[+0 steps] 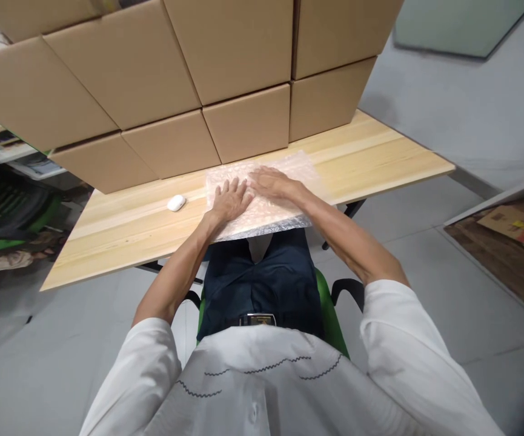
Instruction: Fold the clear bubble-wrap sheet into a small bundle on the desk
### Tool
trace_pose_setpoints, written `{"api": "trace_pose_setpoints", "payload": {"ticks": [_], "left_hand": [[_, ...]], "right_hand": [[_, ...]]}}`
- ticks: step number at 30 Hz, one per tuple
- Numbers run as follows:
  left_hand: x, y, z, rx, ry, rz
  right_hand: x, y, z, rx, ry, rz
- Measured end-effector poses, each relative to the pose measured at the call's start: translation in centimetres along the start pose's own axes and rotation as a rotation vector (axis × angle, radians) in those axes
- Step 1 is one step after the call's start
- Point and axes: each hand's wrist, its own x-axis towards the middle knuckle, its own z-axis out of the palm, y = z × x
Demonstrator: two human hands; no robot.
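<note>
A sheet of clear bubble wrap [274,209] lies spread on the wooden table [375,154], and its near edge hangs slightly over the front. My left hand [231,200] rests on the left part of the sheet, palm down with the fingers spread. Just to its right, my right hand [271,181] lies flat on the same sheet, its fingers pointing left. The two hands are close together. To the left of the sheet sits a small white rounded case [177,203], apart from both hands.
Cardboard boxes [248,124] are stacked in two or more rows along the table's back. A dark chair [11,200] stands on the left. On the right, a low frame holds flattened cardboard [516,227]. I sit on a green chair [329,309] at the front edge.
</note>
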Motion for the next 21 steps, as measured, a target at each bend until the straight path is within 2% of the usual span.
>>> {"api": "trace_pose_setpoints", "payload": {"ticks": [2, 4, 8, 12, 21], "left_hand": [[0.1, -0.1, 0.2, -0.014, -0.004, -0.004], [0.2, -0.1, 0.3, -0.027, -0.002, -0.009], [0.2, -0.1, 0.3, -0.040, 0.007, -0.009], [0.0, 0.2, -0.1, -0.046, -0.011, -0.019], [0.4, -0.3, 0.0, -0.036, -0.014, -0.028]], "right_hand": [[0.9, -1.6, 0.5, 0.019, -0.022, -0.015], [1.6, -1.5, 1.0, 0.030, -0.031, 0.018], [2.1, 2.2, 1.0, 0.030, 0.034, 0.102], [1.5, 6.0, 0.3, -0.010, 0.036, 0.183], [1.0, 9.8, -0.6, -0.016, 0.076, 0.275]]}}
